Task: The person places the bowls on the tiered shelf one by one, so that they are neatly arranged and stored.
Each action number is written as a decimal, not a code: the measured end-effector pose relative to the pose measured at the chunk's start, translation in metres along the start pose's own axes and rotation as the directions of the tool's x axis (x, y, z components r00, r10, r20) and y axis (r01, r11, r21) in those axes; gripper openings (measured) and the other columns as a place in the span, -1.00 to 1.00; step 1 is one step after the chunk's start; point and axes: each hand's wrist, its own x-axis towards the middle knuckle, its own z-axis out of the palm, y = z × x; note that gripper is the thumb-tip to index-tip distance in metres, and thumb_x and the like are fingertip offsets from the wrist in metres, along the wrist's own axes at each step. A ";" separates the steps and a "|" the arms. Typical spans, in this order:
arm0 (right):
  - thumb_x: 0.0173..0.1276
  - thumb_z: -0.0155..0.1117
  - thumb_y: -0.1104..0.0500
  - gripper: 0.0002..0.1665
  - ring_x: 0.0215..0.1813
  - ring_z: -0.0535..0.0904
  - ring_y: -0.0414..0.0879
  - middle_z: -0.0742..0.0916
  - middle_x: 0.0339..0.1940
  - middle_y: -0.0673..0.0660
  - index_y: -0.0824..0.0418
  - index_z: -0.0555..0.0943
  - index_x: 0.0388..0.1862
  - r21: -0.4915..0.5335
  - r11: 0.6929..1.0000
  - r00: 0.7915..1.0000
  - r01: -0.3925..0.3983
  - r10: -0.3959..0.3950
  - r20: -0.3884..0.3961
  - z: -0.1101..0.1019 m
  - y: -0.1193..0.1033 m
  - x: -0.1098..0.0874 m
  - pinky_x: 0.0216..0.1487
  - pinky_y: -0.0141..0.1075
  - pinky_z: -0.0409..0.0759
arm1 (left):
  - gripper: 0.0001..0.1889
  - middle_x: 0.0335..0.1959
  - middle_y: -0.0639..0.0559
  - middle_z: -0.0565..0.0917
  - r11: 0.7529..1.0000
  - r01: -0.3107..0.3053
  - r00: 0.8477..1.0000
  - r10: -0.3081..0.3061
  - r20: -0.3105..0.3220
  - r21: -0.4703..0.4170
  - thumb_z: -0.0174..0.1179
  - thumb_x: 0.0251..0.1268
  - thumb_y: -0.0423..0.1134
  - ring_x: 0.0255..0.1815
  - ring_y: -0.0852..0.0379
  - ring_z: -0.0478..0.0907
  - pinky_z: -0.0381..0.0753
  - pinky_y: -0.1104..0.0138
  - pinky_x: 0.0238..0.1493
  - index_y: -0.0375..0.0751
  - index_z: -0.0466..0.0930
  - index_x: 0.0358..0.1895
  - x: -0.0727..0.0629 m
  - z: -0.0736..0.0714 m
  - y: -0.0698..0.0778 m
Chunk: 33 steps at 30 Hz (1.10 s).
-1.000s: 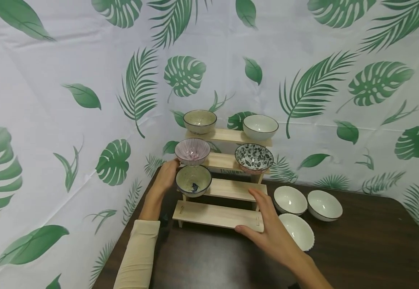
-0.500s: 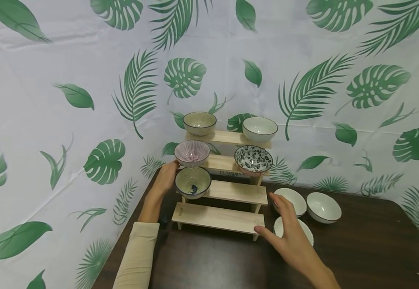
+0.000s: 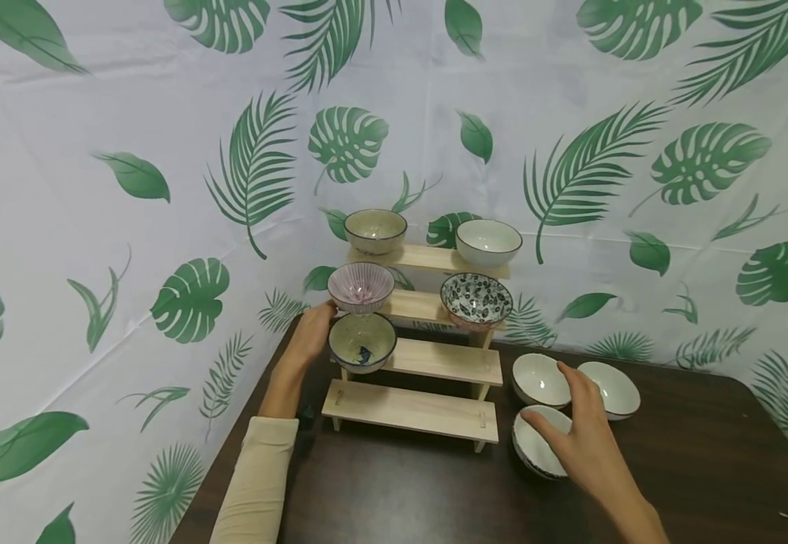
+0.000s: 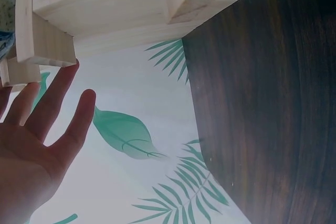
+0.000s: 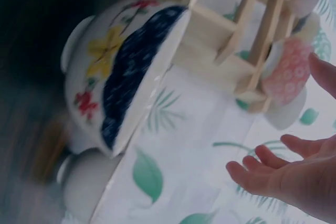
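Observation:
My left hand (image 3: 312, 332) is at the left side of a stepped wooden stand (image 3: 410, 412), beside a pink striped bowl (image 3: 361, 285) and a greenish bowl (image 3: 363, 344). In the left wrist view its fingers are extended, a fingertip at the edge of a wooden board (image 4: 50, 40). My right hand (image 3: 591, 438) hovers over white-inside bowls on the table, thumb and fingers spread, holding nothing. Nearest it is the front bowl (image 3: 533, 449); the right wrist view shows a bowl's outside (image 5: 113, 72) with yellow and red flowers and a dark blue band.
On the stand's top step are a beige bowl (image 3: 375, 233) and a white bowl (image 3: 489, 243); a black-and-white patterned bowl (image 3: 477, 298) sits one step lower. Behind the front bowl are two white bowls, one left (image 3: 538, 378) and one right (image 3: 616, 393). A leaf-print cloth (image 3: 427, 136) hangs behind.
My right hand has moved right, from the stand's right end to above the bowls on the table. My left hand has stayed at the stand's left side.

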 end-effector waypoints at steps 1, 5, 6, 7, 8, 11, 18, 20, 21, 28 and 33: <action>0.38 0.44 -0.14 0.16 0.55 0.10 0.50 0.18 0.58 0.52 0.26 0.00 0.69 -0.009 1.000 1.000 -0.004 0.004 -0.005 0.000 0.005 0.002 0.27 0.48 0.27 | -0.50 0.22 -0.21 0.68 1.000 0.002 1.000 -0.002 0.000 -0.006 -0.32 0.63 -0.11 0.30 -0.15 0.58 0.51 -0.09 0.34 -0.33 0.63 -0.07 0.000 0.000 -0.001; 0.38 0.44 -0.13 0.17 0.52 0.11 0.53 0.19 0.55 0.57 0.35 0.02 0.66 -0.042 0.999 0.999 -0.011 0.010 -0.030 -0.001 0.021 0.008 0.25 0.49 0.27 | -0.46 0.34 -0.22 0.62 1.000 0.013 1.000 -0.013 0.007 -0.016 -0.33 0.64 -0.09 0.41 -0.21 0.51 0.44 -0.11 0.44 -0.34 0.64 0.13 0.000 0.000 -0.002; 0.37 0.45 -0.12 0.17 0.51 0.11 0.55 0.20 0.54 0.58 0.37 0.03 0.65 -0.052 0.999 0.999 -0.006 0.004 -0.040 -0.001 0.025 0.009 0.25 0.49 0.26 | -0.45 0.36 -0.22 0.60 1.000 0.015 1.000 -0.015 0.010 -0.016 -0.34 0.64 -0.09 0.43 -0.22 0.50 0.43 -0.11 0.45 -0.34 0.63 0.18 0.000 0.000 -0.002; 0.36 0.46 -0.10 0.16 0.50 0.12 0.56 0.21 0.52 0.60 0.40 0.04 0.64 -0.063 0.998 0.999 0.000 -0.003 -0.053 -0.001 0.029 0.011 0.26 0.49 0.26 | -0.44 0.38 -0.22 0.59 1.000 0.014 1.000 -0.014 0.009 -0.013 -0.34 0.64 -0.09 0.45 -0.23 0.48 0.42 -0.11 0.46 -0.34 0.62 0.22 0.000 -0.001 -0.003; 0.35 0.47 -0.09 0.16 0.49 0.11 0.56 0.22 0.51 0.61 0.43 0.05 0.63 -0.072 0.997 0.998 0.003 -0.007 -0.061 -0.002 0.033 0.012 0.27 0.49 0.24 | -0.43 0.39 -0.22 0.58 1.000 0.014 1.000 -0.014 0.013 -0.010 -0.34 0.64 -0.08 0.45 -0.24 0.47 0.42 -0.12 0.47 -0.34 0.61 0.25 0.000 -0.001 -0.003; 0.32 0.50 -0.05 0.15 0.47 0.12 0.59 0.25 0.48 0.64 0.48 0.09 0.59 -0.094 0.996 0.996 -0.003 -0.005 -0.085 -0.003 0.043 0.014 0.26 0.50 0.21 | -0.41 0.40 -0.23 0.57 1.000 0.011 1.000 -0.011 0.029 0.003 -0.36 0.65 -0.06 0.46 -0.24 0.47 0.42 -0.12 0.47 -0.33 0.59 0.28 0.000 -0.001 -0.003; 0.34 0.44 -0.11 0.11 0.46 0.11 0.65 0.24 0.48 0.64 0.47 0.12 0.56 -0.134 0.986 0.991 -0.104 0.092 -0.093 -0.012 0.060 0.019 0.17 0.57 0.16 | -0.42 0.41 -0.22 0.55 1.000 0.014 0.999 -0.014 0.035 0.009 -0.35 0.65 -0.08 0.48 -0.24 0.45 0.40 -0.11 0.49 -0.33 0.57 0.33 -0.001 0.000 -0.003; 0.35 0.42 -0.14 0.12 0.47 0.08 0.65 0.23 0.49 0.64 0.46 0.11 0.57 -0.144 0.980 0.988 -0.137 0.125 -0.090 -0.014 0.064 0.021 0.20 0.57 0.13 | -0.42 0.43 -0.22 0.54 1.000 0.014 0.999 -0.014 0.036 0.014 -0.35 0.65 -0.09 0.49 -0.24 0.44 0.39 -0.11 0.50 -0.33 0.53 0.37 -0.001 -0.001 -0.003; 0.35 0.41 -0.15 0.12 0.48 0.08 0.64 0.23 0.49 0.64 0.46 0.10 0.58 -0.150 0.977 0.986 -0.153 0.141 -0.089 -0.015 0.066 0.022 0.21 0.56 0.12 | -0.42 0.42 -0.23 0.55 1.000 0.013 0.999 -0.014 0.034 0.017 -0.35 0.64 -0.09 0.48 -0.24 0.44 0.39 -0.11 0.49 -0.33 0.54 0.36 -0.001 -0.001 -0.003; 0.33 0.42 -0.15 0.14 0.48 0.07 0.64 0.22 0.48 0.66 0.46 0.09 0.58 -0.167 0.961 0.974 -0.222 0.209 -0.091 -0.016 0.079 0.025 0.23 0.55 0.11 | -0.45 0.37 -0.26 0.59 0.999 0.006 1.000 -0.007 0.026 0.036 -0.33 0.65 -0.12 0.42 -0.26 0.50 0.46 -0.12 0.42 -0.37 0.61 0.23 -0.001 -0.001 -0.001; 0.32 0.43 -0.14 0.16 0.47 0.06 0.66 0.20 0.47 0.67 0.48 0.08 0.58 -0.166 0.954 0.967 -0.250 0.238 -0.089 -0.018 0.091 0.029 0.22 0.56 0.11 | -0.45 0.37 -0.26 0.58 0.999 0.006 1.000 -0.007 0.026 0.043 -0.33 0.66 -0.12 0.42 -0.26 0.50 0.46 -0.11 0.42 -0.37 0.59 0.27 -0.002 -0.002 0.000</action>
